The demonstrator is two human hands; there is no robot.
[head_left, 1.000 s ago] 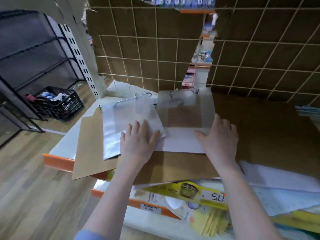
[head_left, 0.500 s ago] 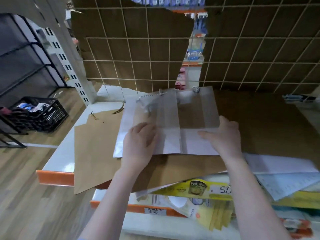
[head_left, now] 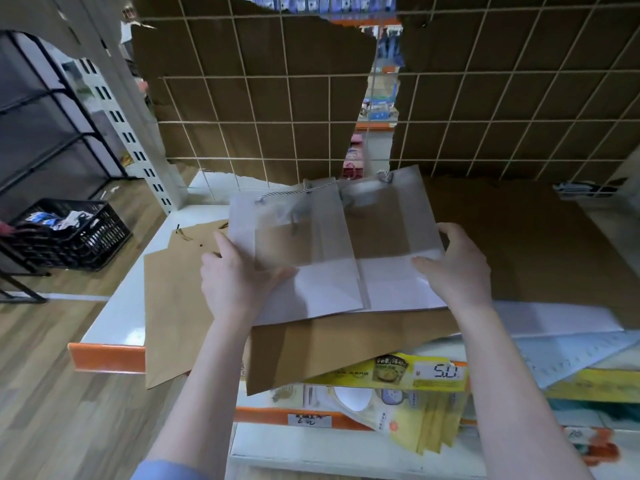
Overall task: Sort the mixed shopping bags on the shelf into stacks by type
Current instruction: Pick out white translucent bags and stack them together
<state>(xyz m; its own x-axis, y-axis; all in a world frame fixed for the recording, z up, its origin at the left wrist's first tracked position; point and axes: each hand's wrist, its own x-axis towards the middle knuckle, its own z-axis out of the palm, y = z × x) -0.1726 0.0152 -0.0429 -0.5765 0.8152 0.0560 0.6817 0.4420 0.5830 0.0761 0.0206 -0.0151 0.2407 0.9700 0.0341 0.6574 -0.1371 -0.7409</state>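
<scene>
Two frosted translucent bags with rope handles lie overlapped on brown paper bags on the white shelf [head_left: 117, 317]. My left hand [head_left: 235, 282] grips the left edge of the left translucent bag [head_left: 304, 244], thumb on top and fingers under it. My right hand [head_left: 457, 268] holds the right edge of the right translucent bag [head_left: 391, 237], thumb on its white lower panel. A brown paper bag [head_left: 173, 306] lies flat at the left, and a larger brown paper bag [head_left: 346, 344] hangs over the shelf's front edge.
A wire grid backed with torn cardboard [head_left: 259, 98] closes the shelf's rear. Brown cardboard [head_left: 536, 244] covers the shelf's right side. A black crate [head_left: 69, 233] stands on the wooden floor at left. Yellow packets [head_left: 408, 372] and price tags fill the lower shelf.
The left translucent bag has slid right onto the other one. My hands moved from pressing flat on top of the bags to gripping their outer edges, and the pair has lifted slightly.
</scene>
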